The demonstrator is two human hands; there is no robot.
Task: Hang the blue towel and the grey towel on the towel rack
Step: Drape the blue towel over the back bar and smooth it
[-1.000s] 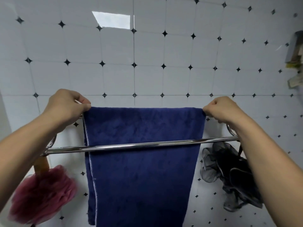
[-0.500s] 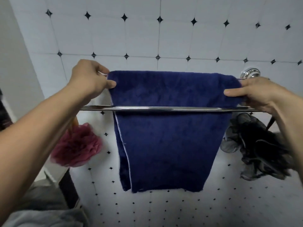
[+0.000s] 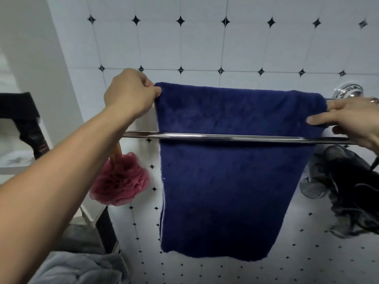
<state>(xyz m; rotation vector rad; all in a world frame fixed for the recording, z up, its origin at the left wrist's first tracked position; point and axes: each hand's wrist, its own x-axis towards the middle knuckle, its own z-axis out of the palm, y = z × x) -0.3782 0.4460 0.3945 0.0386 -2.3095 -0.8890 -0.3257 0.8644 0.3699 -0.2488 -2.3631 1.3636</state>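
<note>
towel point(image 3: 229, 181) over rear rail, behind front rail point(image 3: 225, 137)

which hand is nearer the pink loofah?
Left. The left hand grips the blue towel corner directly above the pink loofah; the right hand is across the towel, far side.

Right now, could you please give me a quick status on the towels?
Left hand and right hand pinching blue towel corners. Draped over rear bar, behind front bar. Grey towel lying below. Nothing obstructing.

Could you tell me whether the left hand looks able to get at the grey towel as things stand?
Probably yes: the grey towel lies uncovered below the left hand, which must first release the blue towel.
</note>
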